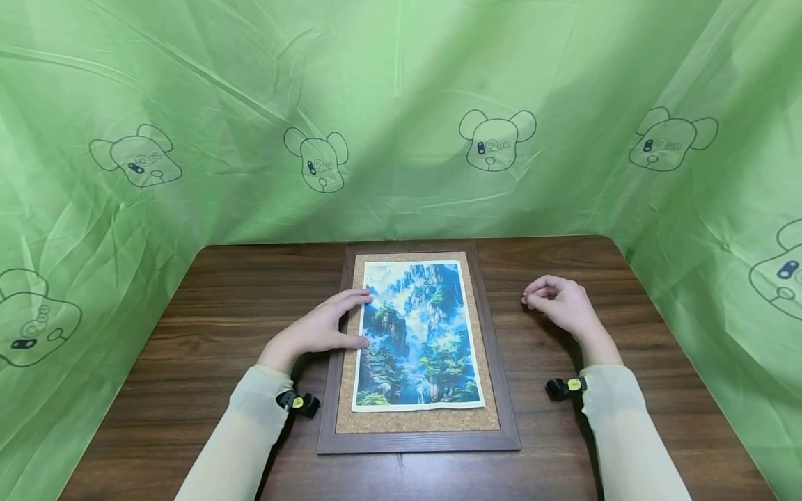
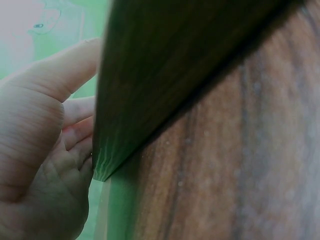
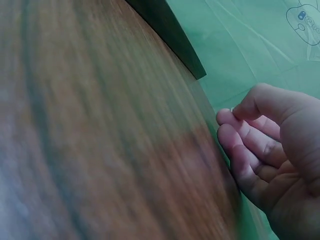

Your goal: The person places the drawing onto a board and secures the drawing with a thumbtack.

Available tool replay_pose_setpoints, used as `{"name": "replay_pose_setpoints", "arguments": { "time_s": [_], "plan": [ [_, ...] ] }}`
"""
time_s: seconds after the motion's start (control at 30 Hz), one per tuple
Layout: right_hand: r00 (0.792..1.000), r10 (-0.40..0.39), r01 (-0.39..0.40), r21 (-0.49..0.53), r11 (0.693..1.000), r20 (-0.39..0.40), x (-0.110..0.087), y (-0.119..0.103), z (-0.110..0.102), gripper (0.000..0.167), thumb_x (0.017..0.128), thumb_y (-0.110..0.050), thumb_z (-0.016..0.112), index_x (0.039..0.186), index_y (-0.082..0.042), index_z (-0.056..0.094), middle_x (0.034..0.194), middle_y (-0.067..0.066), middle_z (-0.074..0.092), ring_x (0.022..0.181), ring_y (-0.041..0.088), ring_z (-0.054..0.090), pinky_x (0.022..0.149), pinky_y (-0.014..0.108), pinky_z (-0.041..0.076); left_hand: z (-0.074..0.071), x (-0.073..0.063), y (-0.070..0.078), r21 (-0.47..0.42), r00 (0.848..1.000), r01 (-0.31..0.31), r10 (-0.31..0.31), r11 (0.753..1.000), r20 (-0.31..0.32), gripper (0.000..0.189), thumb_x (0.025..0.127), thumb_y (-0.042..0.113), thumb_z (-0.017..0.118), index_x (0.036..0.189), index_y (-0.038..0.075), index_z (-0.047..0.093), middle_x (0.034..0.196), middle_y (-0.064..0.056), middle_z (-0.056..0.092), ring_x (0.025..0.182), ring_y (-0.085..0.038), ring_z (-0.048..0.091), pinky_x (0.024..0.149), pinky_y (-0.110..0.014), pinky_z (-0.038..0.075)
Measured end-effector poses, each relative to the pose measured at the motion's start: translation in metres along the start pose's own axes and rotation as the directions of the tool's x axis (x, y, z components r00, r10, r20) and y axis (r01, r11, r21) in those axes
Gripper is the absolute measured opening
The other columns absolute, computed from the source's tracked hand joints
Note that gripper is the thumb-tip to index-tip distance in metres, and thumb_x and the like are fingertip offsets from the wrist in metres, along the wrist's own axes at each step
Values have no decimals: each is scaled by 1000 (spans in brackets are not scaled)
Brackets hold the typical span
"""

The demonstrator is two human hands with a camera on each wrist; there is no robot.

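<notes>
Head view shows the left hand (image 1: 322,325), grip wide, touching the left edge of a blue paper landscape print (image 1: 416,334) on a brown-framed cork board (image 1: 418,421); right hand (image 1: 560,304) pinches a tiny pale object (image 3: 232,109), not identifiable.

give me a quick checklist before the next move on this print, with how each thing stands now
1. Print inside the frame: ok, cork shows along all four sides.
2. Frame resting on the table: ok.
3. Left hand at the print: ok, fingers and thumb reach its left edge.
4. Right hand away from the frame: ok, it is over the table to the right.
5. Something small pinched in the right hand: cannot tell, thumb and fingertips come together but any item is too small to make out.
6. Print fastened: cannot tell, no fastener shows.
</notes>
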State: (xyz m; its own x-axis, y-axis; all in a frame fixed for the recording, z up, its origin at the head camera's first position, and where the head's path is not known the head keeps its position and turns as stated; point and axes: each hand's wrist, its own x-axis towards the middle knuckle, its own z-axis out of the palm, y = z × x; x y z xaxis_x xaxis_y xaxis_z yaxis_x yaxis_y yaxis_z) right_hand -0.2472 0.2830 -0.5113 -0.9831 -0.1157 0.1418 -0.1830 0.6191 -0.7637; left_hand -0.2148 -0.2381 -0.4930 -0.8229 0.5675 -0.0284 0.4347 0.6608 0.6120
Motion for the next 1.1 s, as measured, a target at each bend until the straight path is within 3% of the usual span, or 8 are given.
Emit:
{"name": "replay_pose_setpoints", "arguments": {
  "time_s": [0.23, 0.5, 0.63, 0.8, 1.1],
  "plan": [
    [1000, -30, 30, 55, 998, 5, 0, 2, 1, 11, 98, -6, 76, 108, -2, 78, 93, 14, 81, 76, 3, 71, 66, 19, 55, 0, 1, -1, 1, 1000, -7, 7, 1000, -2, 92, 93, 49, 88, 168, 18, 45, 178, -4, 30, 165, -32, 26, 128, -62, 29],
    [999, 38, -39, -28, 999, -18, -1, 0, 1, 24, 96, -26, 87, 107, -6, 78, 95, 4, 79, 81, 4, 68, 71, 18, 52, 0, 0, -1, 10, 1000, 2, -2, 1000, -3, 92, 93, 49, 88, 168, 19, 45, 178, -5, 30, 165, -33, 26, 128, -63, 28],
    [999, 41, -42, -44, 998, -32, -1, 0, 1, 23, 97, -27, 85, 105, -6, 77, 93, 5, 78, 78, 6, 68, 70, 20, 52, 1, -1, -1, 4, 1000, 2, -2, 1000, -6, 91, 93, 49, 88, 168, 18, 46, 179, -6, 30, 165, -34, 25, 128, -64, 28],
    [999, 51, -51, -5, 999, -7, -2, 1, 0, 21, 100, -24, 81, 106, -5, 78, 92, 8, 81, 75, 7, 72, 68, 20, 53, 3, -1, -2, -6, 1000, -1, 1, 1000, -8, 91, 93, 49, 88, 168, 19, 46, 179, -5, 29, 165, -34, 25, 128, -64, 28],
    [997, 73, -73, 22, 997, 11, -3, -2, -3, 32, 101, -35, 83, 107, -4, 76, 92, 7, 83, 80, 9, 76, 77, 15, 50, 3, 0, -3, -3, 1000, -2, 2, 1000, -16, 92, 92, 50, 88, 168, 20, 46, 178, -4, 31, 165, -33, 26, 128, -64, 29]
  ]
}}
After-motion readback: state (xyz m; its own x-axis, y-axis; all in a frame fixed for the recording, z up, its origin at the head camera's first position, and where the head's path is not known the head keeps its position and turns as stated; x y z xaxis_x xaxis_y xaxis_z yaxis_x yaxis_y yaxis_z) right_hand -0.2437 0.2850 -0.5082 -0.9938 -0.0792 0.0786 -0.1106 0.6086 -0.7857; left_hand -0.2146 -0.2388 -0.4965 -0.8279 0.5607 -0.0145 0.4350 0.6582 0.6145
